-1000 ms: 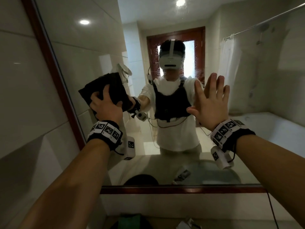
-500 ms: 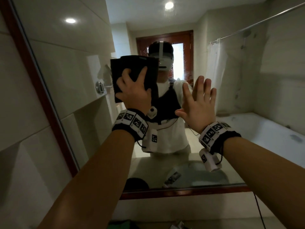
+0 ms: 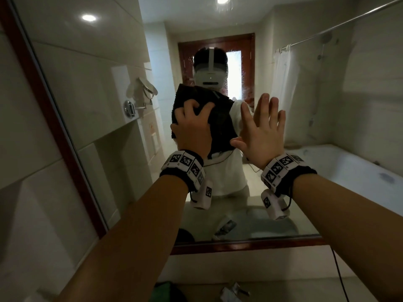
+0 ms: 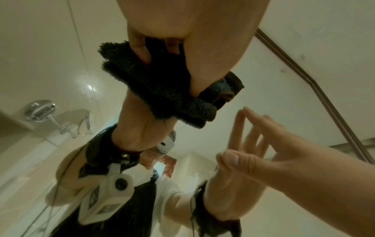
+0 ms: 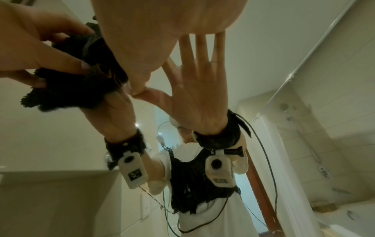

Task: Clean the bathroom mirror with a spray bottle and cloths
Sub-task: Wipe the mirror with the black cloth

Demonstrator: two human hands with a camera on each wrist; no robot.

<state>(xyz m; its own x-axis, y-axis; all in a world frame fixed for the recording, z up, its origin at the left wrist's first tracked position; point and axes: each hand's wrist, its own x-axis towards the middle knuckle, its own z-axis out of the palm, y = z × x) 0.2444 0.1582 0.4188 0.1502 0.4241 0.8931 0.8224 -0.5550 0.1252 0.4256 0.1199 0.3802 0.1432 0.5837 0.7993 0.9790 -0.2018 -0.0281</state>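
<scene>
Countertop (image 3: 272, 286), nearest, bottom edge of the head view: a crumpled wrapper or packet (image 3: 234, 292) and something green (image 3: 165, 290) are seen, too cropped to identify. No spray bottle is made out in any view.

Left hand (image 3: 192, 125): fingers are curled into a dark cloth (image 3: 218, 118), which is bunched and pressed against the mirror (image 3: 98, 118). In the left wrist view the fingertips (image 4: 142, 52) are sunk into the pile of the cloth (image 4: 162, 89), folded over on itself into several layers.

Right hand (image 3: 261, 129): fingers straight and slightly spread, nothing held, just beside the cloth. In the right wrist view its fingertips meet their own reflection, so contact with the glass is judged; the palm looks to be held off it.

Handling, as judged: the cloth is soft, light and thick-piled, and will deform rather than slip; it is best gripped through the folded bulk with the flat face kept on the glass. The mirror is rigid, smooth and breakable, so even pressure is called for. Prints may be left where the bare fingers rest.

Frame (image 3: 239, 245): dark red wood, running along the bottom and left edges.

Farther, in reflection only: a bathtub (image 3: 349, 166), its contents not discernible, a white curtain (image 3: 281, 88) on a rail, a round wall-mounted mirror (image 3: 148, 89), a wood-framed door (image 3: 218, 40).
</scene>
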